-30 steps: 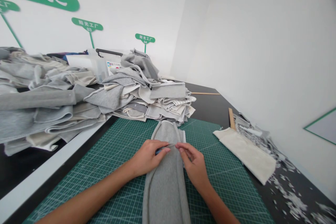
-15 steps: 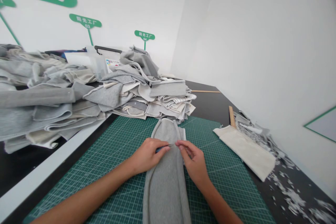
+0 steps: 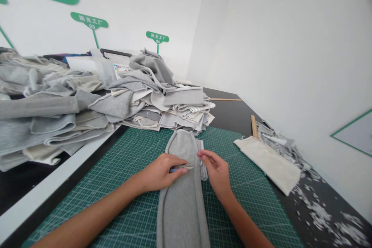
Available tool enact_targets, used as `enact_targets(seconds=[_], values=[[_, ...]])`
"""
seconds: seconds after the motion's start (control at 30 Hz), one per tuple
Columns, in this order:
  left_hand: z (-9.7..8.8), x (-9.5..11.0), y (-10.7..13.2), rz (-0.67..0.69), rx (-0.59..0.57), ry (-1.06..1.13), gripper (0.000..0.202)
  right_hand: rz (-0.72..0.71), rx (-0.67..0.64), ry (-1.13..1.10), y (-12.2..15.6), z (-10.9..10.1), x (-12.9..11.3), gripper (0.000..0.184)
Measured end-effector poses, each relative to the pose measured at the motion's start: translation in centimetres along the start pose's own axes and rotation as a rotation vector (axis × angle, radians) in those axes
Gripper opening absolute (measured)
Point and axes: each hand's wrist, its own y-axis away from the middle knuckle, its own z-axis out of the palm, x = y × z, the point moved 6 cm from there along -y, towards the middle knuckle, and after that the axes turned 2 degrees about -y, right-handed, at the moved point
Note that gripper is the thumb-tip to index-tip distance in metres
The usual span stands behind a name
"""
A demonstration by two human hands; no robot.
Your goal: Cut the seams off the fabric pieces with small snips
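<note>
A long grey fabric piece (image 3: 183, 201) lies lengthwise on a green cutting mat (image 3: 124, 162), running from the near edge away from the person and passing between both hands. The left hand (image 3: 161, 172) rests on the cloth's left half, closed around a small blue-handled tool (image 3: 181, 168) whose pale tip points right across the fabric. The right hand (image 3: 216, 172) sits at the cloth's right edge, thumb and forefinger pinched on that edge. Beyond the fabric's far end rises a pile of grey and cream cloth (image 3: 162, 104). To the right lie a cream panel (image 3: 269, 161) and scattered offcuts (image 3: 319, 213).
</note>
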Motion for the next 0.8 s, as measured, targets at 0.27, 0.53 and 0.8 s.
enact_targets(seconds=[0.27,0.53,0.8], values=[[-2.5,-4.2,0.0,-0.228,0.264,-0.117,0.039,-0.083,0.035,0.175,-0.2,-0.4,-0.5,0.03],[-1.1,-6.9,-0.3,-0.262,0.071,-0.167,0.033,-0.106,-0.122,0.437,0.4,0.9,-0.6,0.049],[0.1,-6.6,0.4,-0.268,-0.09,-0.288,0.035,-0.052,0.005,0.495,-0.2,-0.8,-1.0,0.04]])
